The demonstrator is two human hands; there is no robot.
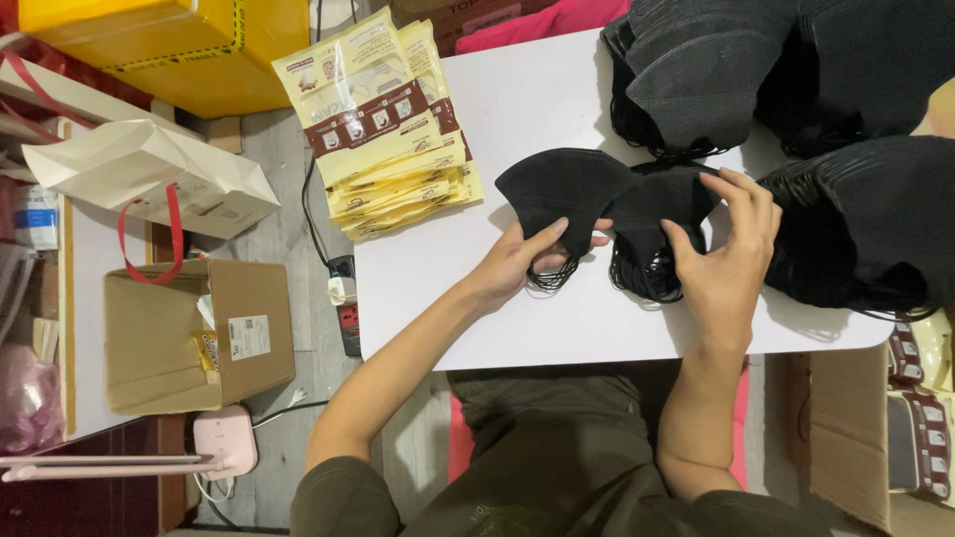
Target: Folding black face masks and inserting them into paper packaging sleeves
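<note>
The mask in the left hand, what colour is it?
Black. The mask pinched in the left hand shows plainly in the head view.

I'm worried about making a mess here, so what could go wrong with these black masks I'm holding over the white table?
The thin black ear loops dangling under the left hand could tangle with those beneath the right hand. The tall piles of black folded face masks beside the right hand may topple if nudged. The stack of yellow paper packets overhangs the white table edge and might slide off.

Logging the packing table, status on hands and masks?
Left hand grips one black mask. Right hand on a small mask stack. Nothing between them.
</note>
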